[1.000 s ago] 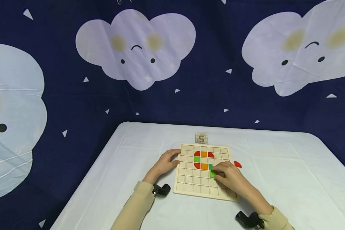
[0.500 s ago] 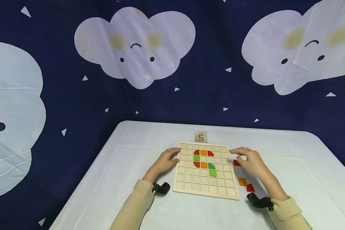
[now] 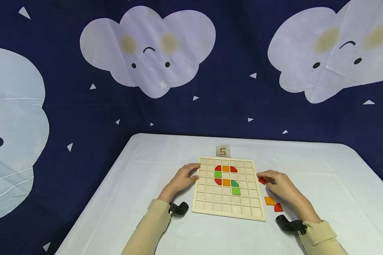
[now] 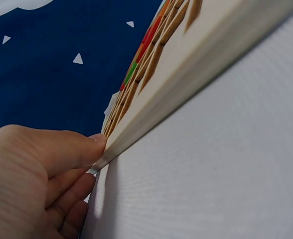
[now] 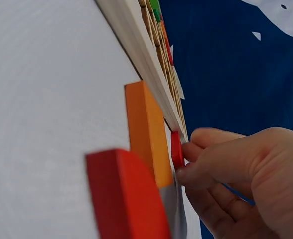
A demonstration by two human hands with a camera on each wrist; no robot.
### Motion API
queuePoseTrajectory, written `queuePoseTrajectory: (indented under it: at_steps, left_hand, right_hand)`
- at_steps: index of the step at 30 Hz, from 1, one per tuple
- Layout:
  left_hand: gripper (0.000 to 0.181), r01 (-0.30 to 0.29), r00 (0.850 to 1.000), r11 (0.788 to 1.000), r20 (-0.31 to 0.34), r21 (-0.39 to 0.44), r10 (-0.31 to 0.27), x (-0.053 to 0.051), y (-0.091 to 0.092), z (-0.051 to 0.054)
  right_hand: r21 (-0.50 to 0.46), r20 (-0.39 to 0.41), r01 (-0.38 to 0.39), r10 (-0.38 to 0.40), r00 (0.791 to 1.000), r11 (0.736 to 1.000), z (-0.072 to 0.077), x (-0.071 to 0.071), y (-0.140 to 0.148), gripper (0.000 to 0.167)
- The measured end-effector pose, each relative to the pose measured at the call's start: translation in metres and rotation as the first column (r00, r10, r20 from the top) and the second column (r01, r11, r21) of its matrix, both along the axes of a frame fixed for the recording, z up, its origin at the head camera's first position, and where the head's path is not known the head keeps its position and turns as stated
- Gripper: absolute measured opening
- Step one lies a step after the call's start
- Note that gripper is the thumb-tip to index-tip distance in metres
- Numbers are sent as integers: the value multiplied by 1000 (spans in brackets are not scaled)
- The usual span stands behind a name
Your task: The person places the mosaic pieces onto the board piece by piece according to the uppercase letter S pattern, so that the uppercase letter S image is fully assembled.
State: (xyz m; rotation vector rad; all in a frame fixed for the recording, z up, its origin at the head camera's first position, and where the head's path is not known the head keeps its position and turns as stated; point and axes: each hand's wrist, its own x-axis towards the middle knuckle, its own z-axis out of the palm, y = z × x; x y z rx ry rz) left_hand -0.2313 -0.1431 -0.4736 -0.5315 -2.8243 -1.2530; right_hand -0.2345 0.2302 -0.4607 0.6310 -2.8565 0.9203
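Note:
My left hand point(image 3: 180, 180) holds the left edge of a pale wooden grid board point(image 3: 214, 203). In the left wrist view the thumb rests at the board's edge, with the other fingers curled below it. Right of the board, my right hand point(image 3: 282, 185) pinches a red rounded block point(image 5: 177, 150) between thumb and forefinger, low by the table. On the board lie red quarter-round blocks point(image 3: 218, 181), orange squares point(image 3: 226, 182), green squares point(image 3: 236, 191) and a dark green quarter-round block point(image 3: 234, 183), forming a curved line.
Below the right hand lie a loose orange square block point(image 3: 269, 200) and a red quarter-round block point(image 3: 278, 207). A small pattern card point(image 3: 223, 151) lies behind the board. The white-covered table point(image 3: 159, 152) meets a dark blue cloud-print cloth point(image 3: 229, 117).
My right hand has left the green square on the board and moved right, then slightly down to the red block beside it. The left hand has stayed at the board's edge.

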Motion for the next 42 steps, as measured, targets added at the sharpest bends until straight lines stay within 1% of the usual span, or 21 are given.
queuePoseTrajectory:
  at_steps: [4, 8, 12, 17, 24, 27, 30, 34, 39, 42]
  left_hand:
    - [49, 4, 1000, 1000, -3, 9, -4, 1, 0, 1]
    - [49, 2, 1000, 1000, 3, 9, -2, 2, 0, 1]
    - [49, -4, 1000, 1000, 8, 11, 4, 2, 0, 0]
    - [49, -3, 1000, 1000, 3, 17, 3, 3, 0, -1]
    - [48, 6, 1000, 1000, -14, 10, -6, 2, -1, -1]
    - [49, 3, 1000, 1000, -10, 7, -3, 2, -1, 0]
    - [49, 3, 1000, 1000, -6, 8, -3, 2, 0, 1]
    - [49, 9, 1000, 1000, -9, 4, -9, 1, 0, 2]
    - [48, 12, 1000, 1000, -22, 15, -11, 1, 0, 2]
    - [48, 14, 1000, 1000, -21, 16, -14, 1, 0, 2]
  right_hand:
    - [-2, -39, 6, -6, 999, 1000, -2, 0, 1, 35]
    - [-4, -87, 11, -11, 996, 1000, -7, 0, 4, 36]
    - [-25, -95, 11, -13, 995, 1000, -11, -1, 8, 37]
    - [-74, -97, 11, -18, 995, 997, -19, -2, 10, 34]
    - [-77, -164, 0, -13, 986, 997, -25, -2, 8, 33]
    - [-86, -156, -5, -8, 988, 996, -26, -2, 8, 34]
    - [-100, -122, -10, -2, 993, 995, -27, -3, 9, 35]
    - [-100, -101, -8, -2, 995, 995, -27, -4, 11, 34]
    - [-98, -123, 12, -24, 992, 995, -25, -4, 10, 30]
    - [-112, -142, 41, -57, 988, 993, -19, -2, 8, 29]
